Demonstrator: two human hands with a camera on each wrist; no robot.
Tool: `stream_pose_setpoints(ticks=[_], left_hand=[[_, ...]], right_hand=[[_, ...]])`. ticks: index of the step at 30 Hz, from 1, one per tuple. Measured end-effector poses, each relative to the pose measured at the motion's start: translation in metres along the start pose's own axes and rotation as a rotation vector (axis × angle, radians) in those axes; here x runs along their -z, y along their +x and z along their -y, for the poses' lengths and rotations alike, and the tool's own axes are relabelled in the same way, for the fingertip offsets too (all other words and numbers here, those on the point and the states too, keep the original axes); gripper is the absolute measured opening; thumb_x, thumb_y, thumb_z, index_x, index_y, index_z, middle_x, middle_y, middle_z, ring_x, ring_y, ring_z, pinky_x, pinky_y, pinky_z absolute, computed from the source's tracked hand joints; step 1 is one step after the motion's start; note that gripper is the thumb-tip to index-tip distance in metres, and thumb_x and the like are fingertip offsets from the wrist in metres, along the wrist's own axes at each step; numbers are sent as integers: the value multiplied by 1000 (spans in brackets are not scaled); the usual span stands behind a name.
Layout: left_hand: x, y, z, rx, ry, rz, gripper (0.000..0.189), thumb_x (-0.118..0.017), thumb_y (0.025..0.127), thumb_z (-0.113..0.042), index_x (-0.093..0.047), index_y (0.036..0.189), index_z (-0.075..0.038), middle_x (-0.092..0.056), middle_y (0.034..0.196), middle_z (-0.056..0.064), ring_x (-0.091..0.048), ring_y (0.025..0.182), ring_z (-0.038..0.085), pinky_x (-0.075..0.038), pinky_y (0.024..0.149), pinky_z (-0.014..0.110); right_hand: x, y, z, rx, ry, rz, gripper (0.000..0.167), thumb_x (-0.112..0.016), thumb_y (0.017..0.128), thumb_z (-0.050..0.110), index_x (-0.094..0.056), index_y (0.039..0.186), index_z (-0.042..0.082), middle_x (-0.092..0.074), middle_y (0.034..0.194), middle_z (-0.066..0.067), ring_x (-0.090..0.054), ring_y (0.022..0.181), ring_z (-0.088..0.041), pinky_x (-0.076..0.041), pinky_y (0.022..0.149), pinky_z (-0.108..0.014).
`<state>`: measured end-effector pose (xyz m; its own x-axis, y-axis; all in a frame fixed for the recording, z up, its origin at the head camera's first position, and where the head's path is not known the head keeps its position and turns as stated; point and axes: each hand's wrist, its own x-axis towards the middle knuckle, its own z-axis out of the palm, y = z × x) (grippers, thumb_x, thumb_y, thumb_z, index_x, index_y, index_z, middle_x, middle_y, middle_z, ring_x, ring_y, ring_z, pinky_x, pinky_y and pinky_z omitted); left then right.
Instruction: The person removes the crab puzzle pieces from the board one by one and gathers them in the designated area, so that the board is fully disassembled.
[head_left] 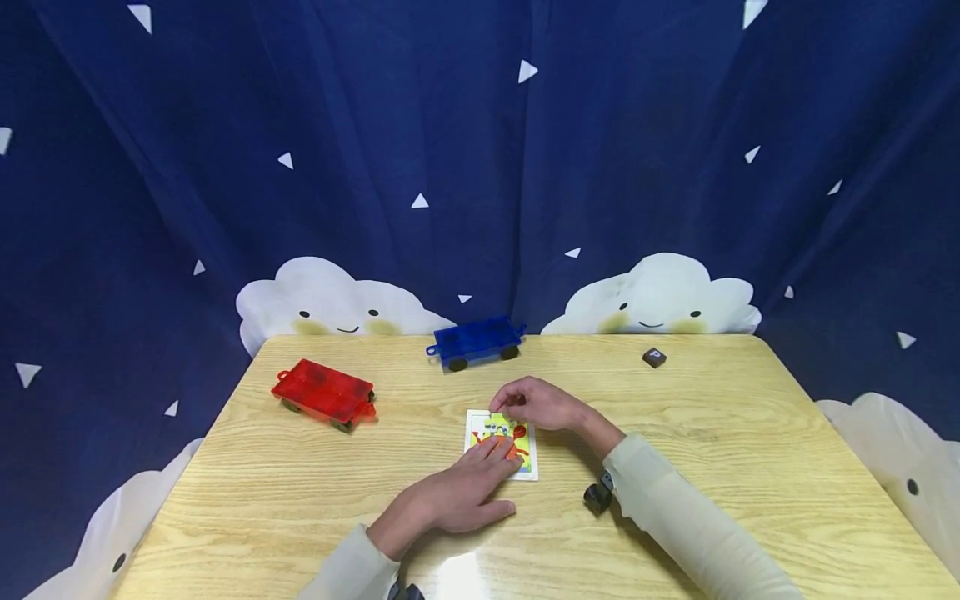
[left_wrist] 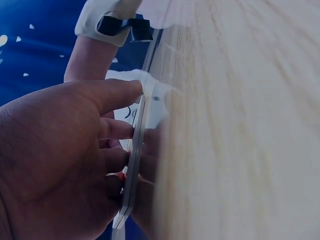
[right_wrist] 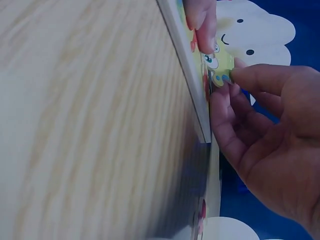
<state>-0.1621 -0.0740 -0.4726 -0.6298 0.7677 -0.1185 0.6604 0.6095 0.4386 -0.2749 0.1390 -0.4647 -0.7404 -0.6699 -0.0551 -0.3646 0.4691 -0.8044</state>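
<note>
A small picture puzzle board (head_left: pixel 470 425) with a white border and a red crab on yellow lies mid-table in the head view. My left hand (head_left: pixel 461 497) rests across its lower part, fingers extended over the picture and thumb out to the side. From the left wrist, the board's thin edge (left_wrist: pixel 137 157) runs along those fingertips. At the board's top edge, my right hand (head_left: pixel 546 404) pinches a yellow puzzle piece (right_wrist: pixel 226 61) between thumb and fingers. Printed eyes and blue spots mark this piece, which is raised at a slant from the picture in the right wrist view.
A red toy wagon (head_left: pixel 322 392) stands at the left of the wooden table (head_left: pixel 300 500). Behind the board, near the back edge, is a blue toy wagon (head_left: pixel 477 342). A small dark tile with a letter P (head_left: pixel 654 357) lies back right. A blue curtain (head_left: pixel 480 125) hangs behind.
</note>
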Motion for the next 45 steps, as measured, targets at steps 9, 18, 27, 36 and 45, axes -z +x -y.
stream_pose_setpoints(ticks=[9,18,27,36,45], left_hand=[[-1,0,1,-3,7,-2,65,-51,108,-39,-34,161,-5,-17,168,18,-10,156,32,-15,124,45],[-1,1,2,-4,26,-1,64,-50,108,-40,-35,161,-7,-19,168,17,-10,156,30,-16,124,43],[-1,2,2,3,21,6,63,-50,108,-38,-34,161,-9,-19,169,15,-10,156,29,-15,124,43],[-1,2,1,7,25,5,64,-51,107,-38,-34,161,-9,-19,169,15,-11,156,30,-16,124,42],[-2,1,1,5,13,-3,63,-50,107,-35,-33,161,-7,-19,169,16,-11,156,30,-16,124,43]], right_hand=[[-1,0,-1,-21,-16,-33,16,-61,101,4,-75,106,7,-67,87,-1,-57,73,-14,-46,68,-27],[-3,2,0,-3,-21,-51,17,-60,100,6,-76,105,11,-68,86,-1,-57,73,-14,-48,68,-29],[5,-5,-1,-17,-22,-140,17,-60,102,10,-76,105,12,-69,93,2,-59,77,-19,-51,70,-33],[30,-32,-6,-72,-61,-161,17,-57,103,10,-74,107,10,-68,95,-6,-54,65,-17,-47,56,-30],[63,-63,-25,-93,-134,-169,18,-57,100,4,-74,102,9,-67,90,-1,-56,78,-19,-48,70,-33]])
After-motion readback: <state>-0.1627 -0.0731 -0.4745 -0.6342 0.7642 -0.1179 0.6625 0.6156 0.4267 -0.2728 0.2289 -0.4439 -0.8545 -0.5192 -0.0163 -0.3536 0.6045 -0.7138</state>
